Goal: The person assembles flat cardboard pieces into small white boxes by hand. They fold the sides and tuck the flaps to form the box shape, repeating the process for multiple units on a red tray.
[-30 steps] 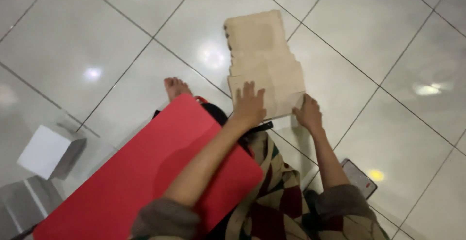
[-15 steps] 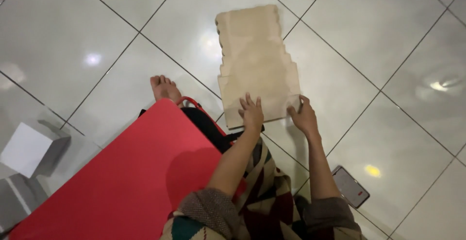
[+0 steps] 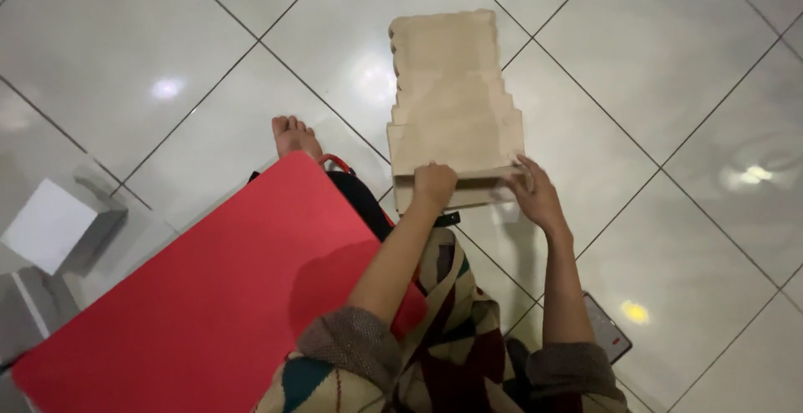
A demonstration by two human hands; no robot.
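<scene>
A pale wooden stepped piece (image 3: 454, 99) with notched edges lies on the glossy white tiled floor (image 3: 652, 62) in front of me. My left hand (image 3: 434, 186) grips its near edge with curled fingers. My right hand (image 3: 534, 196) holds the near right corner, fingers spread along the edge. Both forearms reach forward from patterned sleeves. A large red sheet (image 3: 209, 296) rests across my lap at the left, partly under my left arm.
My bare foot (image 3: 294, 135) shows beyond the red sheet. A white box (image 3: 52, 225) stands on the floor at far left. A dark phone (image 3: 604, 338) lies on the floor by my right elbow. Ceiling lights glare off the tiles.
The wooden piece now lies straighter and nearer the middle of the view. My left hand has curled onto its near edge; my right hand has stayed at the right corner.
</scene>
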